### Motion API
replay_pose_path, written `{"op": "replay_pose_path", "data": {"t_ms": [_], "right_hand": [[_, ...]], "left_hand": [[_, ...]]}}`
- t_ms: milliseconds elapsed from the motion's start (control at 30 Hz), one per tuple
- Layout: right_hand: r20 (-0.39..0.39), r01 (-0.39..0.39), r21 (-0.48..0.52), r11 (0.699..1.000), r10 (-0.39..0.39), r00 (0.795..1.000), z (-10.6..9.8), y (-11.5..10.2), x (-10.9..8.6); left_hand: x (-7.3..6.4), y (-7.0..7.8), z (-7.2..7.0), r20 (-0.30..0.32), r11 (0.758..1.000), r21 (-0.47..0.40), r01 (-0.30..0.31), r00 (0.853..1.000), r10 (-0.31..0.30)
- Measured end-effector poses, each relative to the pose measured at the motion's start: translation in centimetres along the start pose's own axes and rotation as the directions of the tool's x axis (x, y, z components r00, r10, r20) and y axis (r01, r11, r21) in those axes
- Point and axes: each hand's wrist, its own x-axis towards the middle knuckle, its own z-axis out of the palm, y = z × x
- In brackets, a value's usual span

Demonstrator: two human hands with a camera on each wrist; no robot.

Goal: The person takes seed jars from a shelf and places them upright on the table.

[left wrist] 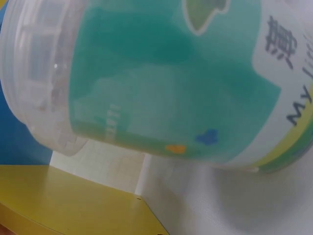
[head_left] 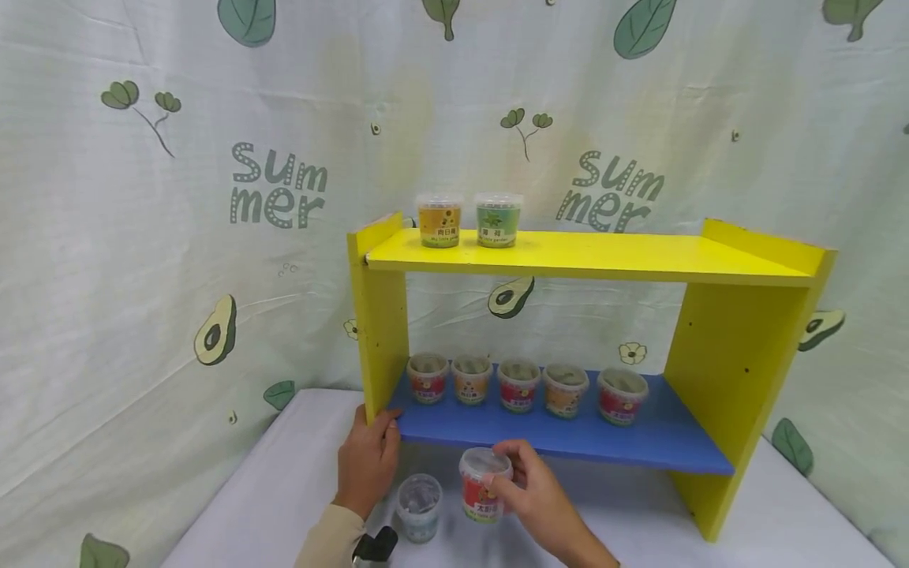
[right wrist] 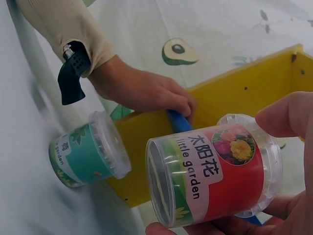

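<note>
My right hand (head_left: 536,497) pinches a clear-lidded plastic tub with a red flower label (head_left: 476,485) between thumb and fingers, in front of the blue lower board. In the right wrist view this red tub (right wrist: 230,171) is seen from its side. My left hand (head_left: 368,461) grips the front edge of the yellow shelf's left side panel (head_left: 379,331), where it meets the blue board (head_left: 497,432). Between my hands a tub with a teal mint label (head_left: 419,509) stands on the white table; it fills much of the left wrist view.
Several red and orange tubs (head_left: 518,386) stand in a row on the blue board. On the yellow top board (head_left: 604,252) are an orange tub (head_left: 439,225) and a green tub (head_left: 498,225), near its left end. A printed curtain (head_left: 284,260) hangs behind.
</note>
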Motion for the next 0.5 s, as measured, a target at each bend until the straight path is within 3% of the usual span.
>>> {"op": "replay_pose_path", "data": {"t_ms": [500], "right_hand": [[0.056, -0.002, -0.034, 0.999, 0.004, 0.998, 0.6, 1.9, 0.3]], "left_hand": [[0.1, 0.1, -0.3, 0.042, 0.999, 0.018, 0.036, 0.998, -0.036]]}}
